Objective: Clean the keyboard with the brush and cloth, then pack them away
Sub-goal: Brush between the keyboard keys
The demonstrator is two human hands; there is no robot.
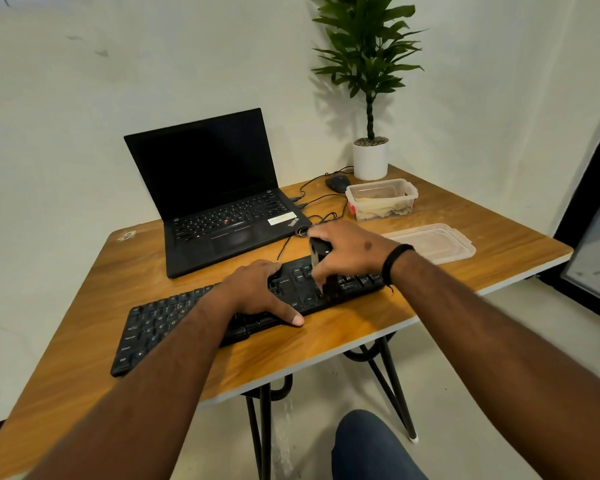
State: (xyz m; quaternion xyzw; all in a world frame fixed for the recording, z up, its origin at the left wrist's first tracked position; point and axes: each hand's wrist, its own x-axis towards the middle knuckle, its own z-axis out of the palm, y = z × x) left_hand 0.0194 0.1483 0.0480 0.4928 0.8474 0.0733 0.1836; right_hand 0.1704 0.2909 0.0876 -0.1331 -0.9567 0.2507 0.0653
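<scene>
Two hands: both are down on the black keyboard (pixel 201 317), which lies across the front of the wooden table (pixel 326 344).
Left hand (pixel 257 292): it lies flat on the middle of the keyboard with straight fingers, and the thumb reaches to the front edge.
Right hand (pixel 343 251): its fingers are curled tight around the brush (pixel 321 261).
Brush: it is dark and stands up straight, with its bottom end touching the keys on the right part of the keyboard.
Box (pixel 381 199): a clear plastic tub sits open near the back right of the table, with something crumpled and light inside. I cannot tell if that is the cloth.
Lid (pixel 437 242): it lies flat on the table, just beside the right wrist.
Laptop (pixel 219 188): it is open behind the keyboard and the screen is dark.
Mouse (pixel 337 183): it sits between the laptop and the plant pot (pixel 370 159).
</scene>
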